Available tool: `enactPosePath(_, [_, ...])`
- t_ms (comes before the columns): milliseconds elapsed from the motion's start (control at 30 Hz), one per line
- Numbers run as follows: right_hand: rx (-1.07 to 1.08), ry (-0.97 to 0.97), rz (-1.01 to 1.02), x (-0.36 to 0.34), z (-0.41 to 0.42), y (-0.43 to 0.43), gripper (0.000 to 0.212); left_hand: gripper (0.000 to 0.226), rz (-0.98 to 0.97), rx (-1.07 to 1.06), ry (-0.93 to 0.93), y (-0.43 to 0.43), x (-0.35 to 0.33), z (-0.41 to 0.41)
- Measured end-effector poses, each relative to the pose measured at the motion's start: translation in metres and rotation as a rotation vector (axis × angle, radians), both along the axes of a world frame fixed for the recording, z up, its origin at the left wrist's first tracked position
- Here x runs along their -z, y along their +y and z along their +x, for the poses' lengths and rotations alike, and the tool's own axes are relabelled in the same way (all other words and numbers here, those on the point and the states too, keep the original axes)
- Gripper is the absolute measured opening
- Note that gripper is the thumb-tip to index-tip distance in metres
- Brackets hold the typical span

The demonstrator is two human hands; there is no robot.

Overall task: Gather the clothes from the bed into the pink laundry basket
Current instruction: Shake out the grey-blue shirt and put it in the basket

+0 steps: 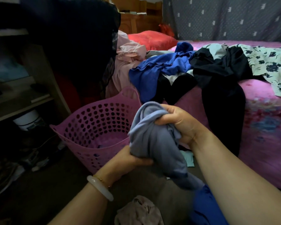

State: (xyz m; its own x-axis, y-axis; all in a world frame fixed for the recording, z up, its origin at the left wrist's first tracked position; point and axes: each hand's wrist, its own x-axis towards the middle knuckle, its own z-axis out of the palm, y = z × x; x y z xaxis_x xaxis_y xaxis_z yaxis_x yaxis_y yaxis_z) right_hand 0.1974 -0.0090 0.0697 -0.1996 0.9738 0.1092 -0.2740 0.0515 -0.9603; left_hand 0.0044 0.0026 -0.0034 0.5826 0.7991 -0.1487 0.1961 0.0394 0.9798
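The bed [266,127], under a pink patterned cover, fills the right of the frame, and clothes lie strewn over it: a bright blue garment [161,69] at centre, a black one [221,82] draping over the edge, a white floral piece [269,65] at far right. The pink laundry basket [94,125] stands on the floor left of centre, just beside the bed. In front of it, at mid-frame, both hands hold a bunched grey-blue garment [154,140]: the right hand [177,124] grips its top, the left hand [131,159] clasps it from below. A pale bangle [99,187] circles the left wrist.
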Motion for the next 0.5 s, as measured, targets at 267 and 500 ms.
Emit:
enactPosePath(267, [-0.027, 0.256, -0.625, 0.066, 0.013, 0.006, 0.071, 0.019, -0.212, -0.288, -0.178, 0.008, -0.021, 0.003])
enactPosePath(500, [-0.034, -0.76, -0.164, 0.043, -0.009, 0.0, 0.069, 0.019, -0.076, -0.221, -0.148, 0.02, -0.026, -0.012])
